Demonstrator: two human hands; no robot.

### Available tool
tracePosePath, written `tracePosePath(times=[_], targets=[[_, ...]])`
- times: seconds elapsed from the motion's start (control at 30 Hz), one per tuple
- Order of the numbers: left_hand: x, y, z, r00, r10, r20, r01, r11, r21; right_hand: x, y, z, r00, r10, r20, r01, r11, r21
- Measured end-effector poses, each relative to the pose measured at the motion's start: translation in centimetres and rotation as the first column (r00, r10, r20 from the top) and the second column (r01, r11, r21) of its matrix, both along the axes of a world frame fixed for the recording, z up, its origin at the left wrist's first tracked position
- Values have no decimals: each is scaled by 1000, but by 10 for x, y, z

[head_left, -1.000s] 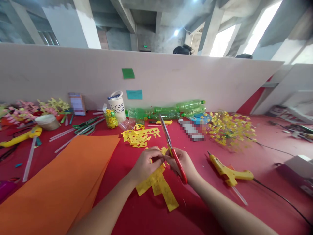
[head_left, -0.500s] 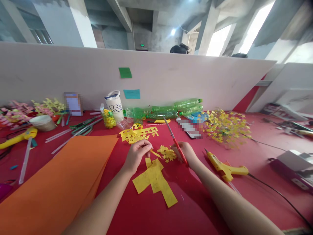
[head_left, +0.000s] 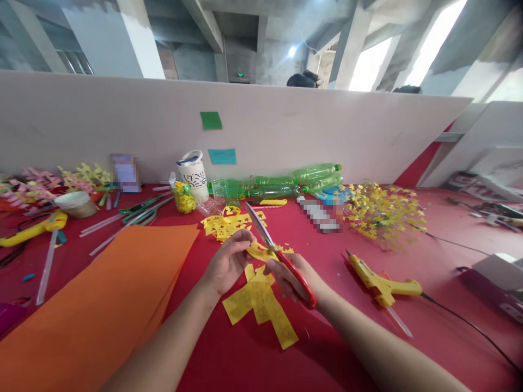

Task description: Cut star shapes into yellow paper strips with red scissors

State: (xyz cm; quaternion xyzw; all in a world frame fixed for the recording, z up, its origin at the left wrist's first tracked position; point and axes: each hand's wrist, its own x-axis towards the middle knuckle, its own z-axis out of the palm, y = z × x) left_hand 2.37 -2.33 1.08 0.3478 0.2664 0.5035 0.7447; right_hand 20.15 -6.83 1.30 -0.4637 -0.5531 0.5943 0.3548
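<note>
My left hand (head_left: 229, 261) pinches one end of a small yellow strip (head_left: 260, 251). My right hand (head_left: 292, 275) is closed around red-handled scissors (head_left: 295, 275), whose blades point up and away to the left; its fingertips also reach the strip's right end. Below both hands, several flat yellow pieces (head_left: 261, 296) with faint outlines lie overlapped on the red table. Small yellow stars (head_left: 286, 249) sit behind the scissors, mostly hidden. Farther back are yellow scraps with star-shaped holes (head_left: 220, 227).
Orange sheets (head_left: 102, 305) cover the left side. A yellow glue gun (head_left: 379, 280) with a cord lies at right, before a yellow star bouquet (head_left: 379, 212). Green bottles (head_left: 278, 188), a white cup (head_left: 193, 177) and a yellow cutter (head_left: 274, 202) stand or lie along the partition (head_left: 327, 125).
My right hand has come left and turned, bringing the scissors over the strip and covering most of the star pile. My left hand has raised the strip a little.
</note>
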Motion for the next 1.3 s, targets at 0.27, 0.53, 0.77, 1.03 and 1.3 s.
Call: tracePosePath(times=[0.27, 0.53, 0.77, 1.03, 1.3], targets=[[-2, 6, -13, 999, -30, -27, 27, 995, -98, 7, 11, -1, 917, -370, 150, 336, 918, 212], [-2, 8, -11, 999, -27, -37, 20, 984, -178, 5, 17, -12, 879, -472, 63, 434, 848, 305], [-2, 7, -14, 995, -95, -38, 88, 984, -155, 4, 14, -7, 908, -419, -16, 411, 881, 235], [0, 10, -15, 999, 2, -37, -10, 974, -228, 10, 19, -9, 931, -363, -43, 366, 923, 123], [0, 14, -15, 997, 77, -18, -79, 948, -308, 3, 13, -7, 920, -392, -20, 389, 903, 181]])
